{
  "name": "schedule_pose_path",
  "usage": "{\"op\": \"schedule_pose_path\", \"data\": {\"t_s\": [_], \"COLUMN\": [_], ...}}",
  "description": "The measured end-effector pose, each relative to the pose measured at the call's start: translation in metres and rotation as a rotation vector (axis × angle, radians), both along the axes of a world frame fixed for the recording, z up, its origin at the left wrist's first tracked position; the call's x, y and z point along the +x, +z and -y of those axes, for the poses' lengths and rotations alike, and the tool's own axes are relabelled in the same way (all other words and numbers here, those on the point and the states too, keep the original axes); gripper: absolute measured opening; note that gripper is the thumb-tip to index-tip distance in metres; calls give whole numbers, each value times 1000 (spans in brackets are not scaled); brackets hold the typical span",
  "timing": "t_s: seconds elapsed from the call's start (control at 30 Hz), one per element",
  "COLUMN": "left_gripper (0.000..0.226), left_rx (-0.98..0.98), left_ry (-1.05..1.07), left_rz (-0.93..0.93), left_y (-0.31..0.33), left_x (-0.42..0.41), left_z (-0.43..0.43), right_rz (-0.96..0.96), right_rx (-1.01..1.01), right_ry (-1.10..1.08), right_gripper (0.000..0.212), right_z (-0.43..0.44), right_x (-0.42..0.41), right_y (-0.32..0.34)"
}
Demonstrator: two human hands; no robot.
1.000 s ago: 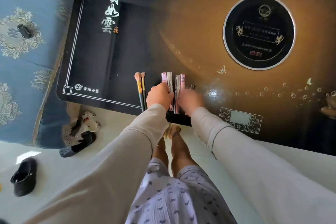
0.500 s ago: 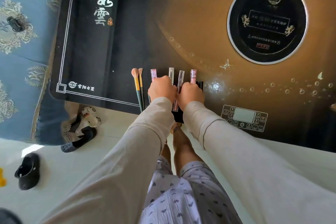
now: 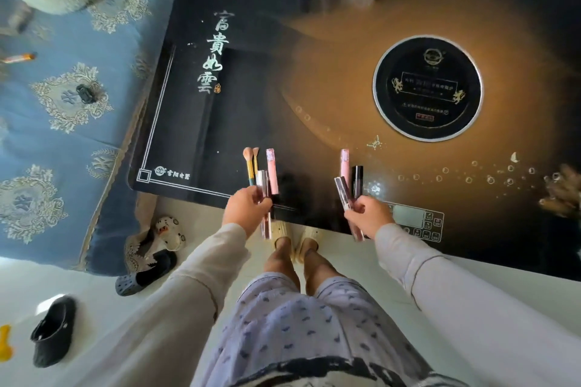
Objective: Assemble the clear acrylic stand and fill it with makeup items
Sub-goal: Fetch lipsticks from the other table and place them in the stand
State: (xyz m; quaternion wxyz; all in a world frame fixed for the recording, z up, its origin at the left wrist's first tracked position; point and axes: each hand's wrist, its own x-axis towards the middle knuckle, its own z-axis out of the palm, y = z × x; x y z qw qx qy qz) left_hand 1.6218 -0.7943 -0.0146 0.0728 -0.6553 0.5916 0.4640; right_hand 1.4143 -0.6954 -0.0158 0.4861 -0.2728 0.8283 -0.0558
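My left hand grips a slim makeup tube that points up and down over the table's front edge. Beside it on the table lie two makeup brushes and a pink tube. My right hand holds a dark tube, tilted left. A pale pink tube and a black tube lie just beyond that hand. No clear acrylic stand shows anywhere in view.
The glossy black and gold table has a round black cooker plate at right and a control panel by my right wrist. A blue patterned sofa stands left. Shoes lie on the floor.
My hands were together over the row of tubes; now they are apart, each lifting a tube. The tubes are split into a left and a right group. The camera has tilted up.
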Motion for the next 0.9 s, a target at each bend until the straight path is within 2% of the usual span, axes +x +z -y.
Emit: {"op": "schedule_pose_path", "data": {"t_s": [0.1, 0.2, 0.3, 0.4, 0.53, 0.7, 0.8, 0.9], "left_gripper": [5, 3, 7, 9, 5, 27, 13, 22], "left_rx": [30, 109, 103, 78, 77, 79, 68, 51], "left_ry": [103, 231, 261, 289, 233, 135, 63, 21], "left_rz": [10, -27, -8, 16, 66, 91, 107, 130], "left_y": [8, 10, 9, 6, 5, 9, 11, 13], "left_x": [36, 63, 81, 92, 95, 92, 89, 85], "left_z": [-17, -35, -48, -55, -53, -46, -39, -35], "right_rz": [-3, 77, 133, 101, -6, -28, -67, -87], "right_rx": [51, 42, 38, 3, -7, 31, 61, 81], "right_ry": [-132, -283, -373, -472, -562, -599, -580, -541], "right_gripper": [10, 26, 28, 29, 31, 31, 30, 31], "right_z": [-32, -49, -57, -63, -62, -55, -52, -50], "right_x": [-10, -16, -19, -23, -34, -42, -42, -44], "right_y": [5, 7, 6, 3, -1, -6, -9, -11]}}
